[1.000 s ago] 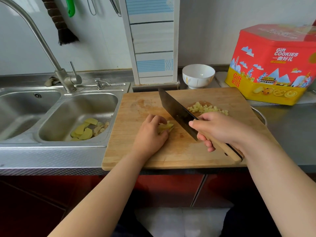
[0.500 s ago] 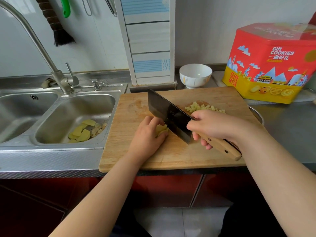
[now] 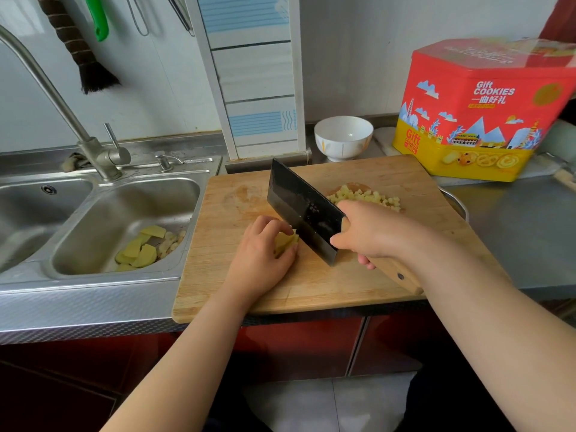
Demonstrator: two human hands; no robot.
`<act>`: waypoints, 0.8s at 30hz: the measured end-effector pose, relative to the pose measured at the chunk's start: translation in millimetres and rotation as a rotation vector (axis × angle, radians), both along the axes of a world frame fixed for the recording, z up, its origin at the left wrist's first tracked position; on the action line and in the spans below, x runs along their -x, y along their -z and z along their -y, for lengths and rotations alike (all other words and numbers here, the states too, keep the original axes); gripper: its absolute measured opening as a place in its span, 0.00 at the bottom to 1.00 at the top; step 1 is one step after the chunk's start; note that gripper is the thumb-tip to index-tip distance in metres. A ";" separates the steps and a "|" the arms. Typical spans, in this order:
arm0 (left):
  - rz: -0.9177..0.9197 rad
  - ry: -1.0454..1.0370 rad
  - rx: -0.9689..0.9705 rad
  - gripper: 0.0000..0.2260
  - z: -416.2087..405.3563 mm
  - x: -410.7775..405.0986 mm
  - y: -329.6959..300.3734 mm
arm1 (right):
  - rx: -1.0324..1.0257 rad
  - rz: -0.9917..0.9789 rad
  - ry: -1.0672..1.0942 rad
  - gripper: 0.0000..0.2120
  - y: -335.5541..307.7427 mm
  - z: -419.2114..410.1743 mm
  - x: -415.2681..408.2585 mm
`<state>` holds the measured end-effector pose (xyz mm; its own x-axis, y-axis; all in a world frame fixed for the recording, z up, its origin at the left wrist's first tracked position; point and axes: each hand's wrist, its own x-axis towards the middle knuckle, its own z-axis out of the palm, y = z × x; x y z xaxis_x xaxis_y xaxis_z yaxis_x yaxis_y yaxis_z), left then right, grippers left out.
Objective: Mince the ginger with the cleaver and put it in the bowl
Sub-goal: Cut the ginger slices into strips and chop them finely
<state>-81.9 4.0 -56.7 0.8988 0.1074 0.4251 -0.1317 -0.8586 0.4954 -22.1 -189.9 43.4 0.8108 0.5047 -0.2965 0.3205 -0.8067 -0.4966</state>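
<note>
On the wooden cutting board (image 3: 311, 285) my left hand (image 3: 263, 254) holds down a small stack of yellow ginger slices (image 3: 285, 242) with curled fingers. My right hand (image 3: 371, 232) grips the wooden handle of the dark cleaver (image 3: 300, 210). Its blade stands edge-down right beside the ginger, against my left fingers. A pile of diced ginger (image 3: 363, 198) lies on the board behind the blade. The white bowl (image 3: 343, 137) stands behind the board and holds nothing.
A double steel sink (image 3: 93, 213) with a tap lies left of the board; ginger peelings (image 3: 141, 249) sit in its right basin. A red and yellow cookie tin (image 3: 480, 110) stands at the back right. A pot rim (image 3: 458, 207) shows under the board's right edge.
The cleaver's blade has come upright and closer to my left fingers, chopping at the ginger stack. My left hand has stayed on the ginger.
</note>
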 end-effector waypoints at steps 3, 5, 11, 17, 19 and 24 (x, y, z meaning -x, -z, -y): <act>-0.006 -0.007 -0.015 0.09 0.0 -0.8 0.8 | -0.004 0.009 0.002 0.28 2.7 -0.5 -0.7; -0.010 -0.015 -0.024 0.09 -0.3 -1.9 0.9 | -0.007 0.017 0.005 0.28 3.8 -0.9 -0.4; 0.007 0.006 -0.091 0.11 2.3 -2.2 1.1 | 0.003 0.052 0.009 0.26 3.8 -1.7 3.2; -0.014 -0.006 -0.119 0.08 1.1 -6.6 0.3 | -0.007 0.066 0.025 0.21 2.6 -2.7 4.3; -0.025 0.003 -0.108 0.07 0.7 -7.8 0.1 | -0.003 0.081 0.021 0.22 0.6 -1.6 7.0; -0.036 0.018 -0.054 0.07 0.0 -9.0 -0.4 | 0.025 0.174 0.000 0.11 -15.0 3.6 11.9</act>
<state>-72.9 4.0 -56.3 0.9153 0.0691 0.3967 -0.1297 -0.8821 0.4528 -34.1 -193.5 58.4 0.8512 0.4988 -0.1636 0.3999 -0.8180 -0.4134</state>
